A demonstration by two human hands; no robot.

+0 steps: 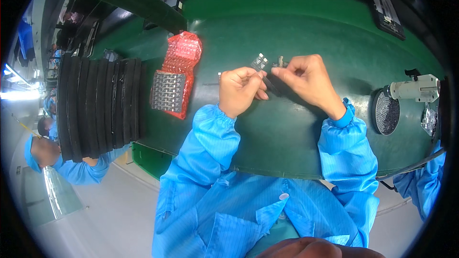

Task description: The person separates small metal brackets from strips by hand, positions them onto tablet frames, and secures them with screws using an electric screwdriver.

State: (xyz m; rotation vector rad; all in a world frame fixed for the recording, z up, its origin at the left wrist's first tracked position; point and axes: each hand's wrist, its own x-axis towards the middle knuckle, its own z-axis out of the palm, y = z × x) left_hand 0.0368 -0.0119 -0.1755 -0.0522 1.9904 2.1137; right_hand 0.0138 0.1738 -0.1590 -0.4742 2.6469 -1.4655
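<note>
Around the green counter [287, 150]
A black stack [100, 107] stands at nine o'clock, a grey fixture [415, 88] and round dark disc [386, 113] at three, a dark panel [382, 8] at two, a co-worker [83, 170] at eight.

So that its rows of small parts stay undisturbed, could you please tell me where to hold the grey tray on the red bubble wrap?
Probably best with the grip across the left and right edges of the grey tray, coming from above: it seems to lie flat, small parts cover its top, and the black stack stands close on its left.
</note>
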